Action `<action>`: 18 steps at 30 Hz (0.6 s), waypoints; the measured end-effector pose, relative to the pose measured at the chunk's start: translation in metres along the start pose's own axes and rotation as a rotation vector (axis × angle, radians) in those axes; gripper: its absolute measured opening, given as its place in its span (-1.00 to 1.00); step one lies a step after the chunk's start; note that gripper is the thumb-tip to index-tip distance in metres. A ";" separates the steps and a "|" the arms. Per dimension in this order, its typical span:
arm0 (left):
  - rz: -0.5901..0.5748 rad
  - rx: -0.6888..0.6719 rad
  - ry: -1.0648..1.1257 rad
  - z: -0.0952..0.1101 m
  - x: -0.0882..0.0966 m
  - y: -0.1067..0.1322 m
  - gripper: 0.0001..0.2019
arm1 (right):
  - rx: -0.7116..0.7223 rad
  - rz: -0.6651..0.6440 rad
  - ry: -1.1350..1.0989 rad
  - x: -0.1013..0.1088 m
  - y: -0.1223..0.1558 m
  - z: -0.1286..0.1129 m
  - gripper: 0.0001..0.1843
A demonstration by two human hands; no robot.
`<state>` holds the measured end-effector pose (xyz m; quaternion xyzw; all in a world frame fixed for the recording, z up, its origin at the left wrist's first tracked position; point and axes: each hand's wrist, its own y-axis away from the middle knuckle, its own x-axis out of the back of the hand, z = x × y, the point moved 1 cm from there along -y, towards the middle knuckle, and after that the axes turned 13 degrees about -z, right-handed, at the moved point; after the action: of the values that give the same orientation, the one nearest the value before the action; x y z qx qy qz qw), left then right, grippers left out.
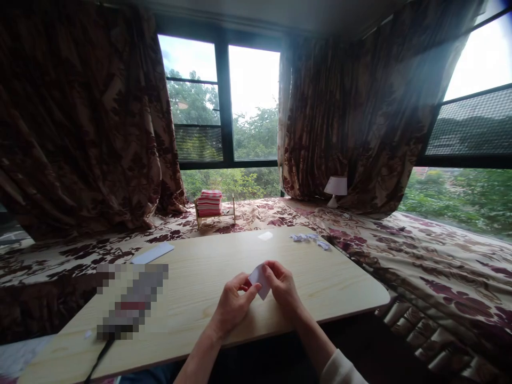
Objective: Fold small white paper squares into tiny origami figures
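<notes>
Paper (259, 277) sits at lower centre of the frame, pinched by the fingers of my left hand (235, 298) and right hand (283, 282) above the desk (192, 282); I judge uneven tension could crease or tear it.

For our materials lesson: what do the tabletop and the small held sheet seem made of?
Tabletop: wood or wood-effect laminate, smooth-looking; its pale, streaky grain fits either.
Held sheet: probably matte paper, as it looks thin, pale and unshiny.
</notes>
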<state>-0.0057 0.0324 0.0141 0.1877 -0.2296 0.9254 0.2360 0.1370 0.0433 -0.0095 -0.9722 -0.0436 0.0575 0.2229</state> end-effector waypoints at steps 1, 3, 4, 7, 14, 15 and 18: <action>0.004 0.000 0.003 0.000 0.000 0.000 -0.83 | 0.003 0.000 -0.002 0.000 0.000 0.000 -0.70; 0.015 -0.003 0.011 0.000 0.000 0.001 -0.83 | 0.007 0.002 -0.004 0.000 0.001 0.000 -0.70; 0.021 -0.006 0.016 0.000 0.000 0.001 -0.83 | 0.009 0.003 -0.004 0.000 0.000 0.000 -0.69; 0.035 -0.012 0.036 0.000 -0.001 0.001 -0.82 | 0.009 0.008 -0.006 0.000 0.000 0.000 -0.68; 0.035 0.036 0.126 -0.006 -0.004 0.001 -0.78 | -0.032 0.022 -0.047 0.004 0.000 0.002 -0.67; 0.030 0.043 0.142 -0.007 -0.005 0.001 -0.77 | -0.039 0.022 -0.053 0.005 0.000 0.003 -0.67; 0.024 0.055 0.188 -0.009 -0.006 0.001 -0.75 | -0.052 0.013 -0.064 0.006 0.001 0.005 -0.66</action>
<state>-0.0039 0.0340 0.0039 0.1037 -0.1834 0.9475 0.2404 0.1420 0.0457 -0.0151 -0.9756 -0.0458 0.0889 0.1956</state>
